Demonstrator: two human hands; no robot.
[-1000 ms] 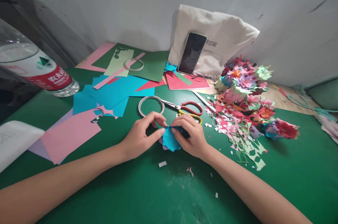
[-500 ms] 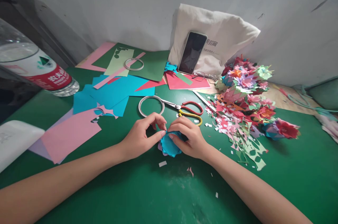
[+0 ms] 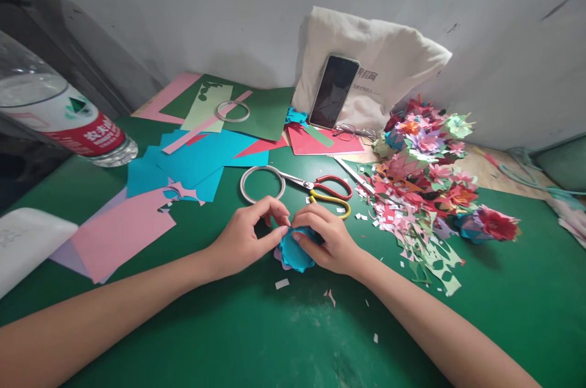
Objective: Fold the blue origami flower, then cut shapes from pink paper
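A small blue paper flower (image 3: pixel 295 252) with a lilac layer under it rests on the green table (image 3: pixel 256 333) between my hands. My left hand (image 3: pixel 245 235) pinches its upper left edge with thumb and fingertips. On its right side my right hand (image 3: pixel 327 238) is curled over it, fingers closed on the paper. Just beyond my hands lie red and yellow handled scissors (image 3: pixel 323 186) and a white tape ring (image 3: pixel 262 183).
Sheets of blue paper (image 3: pixel 196 159), pink paper (image 3: pixel 121 229) and dark green paper (image 3: pixel 265 110) cover the left and back. A water bottle (image 3: pixel 59 119) lies at far left. A phone (image 3: pixel 332 92) leans on a cloth bag (image 3: pixel 384 64). Paper flowers and scraps (image 3: pixel 423 174) pile up at right.
The blue flower has been turned and pressed slightly lower between my hands. My fingers shifted a little on its edge; both arms stay in place.
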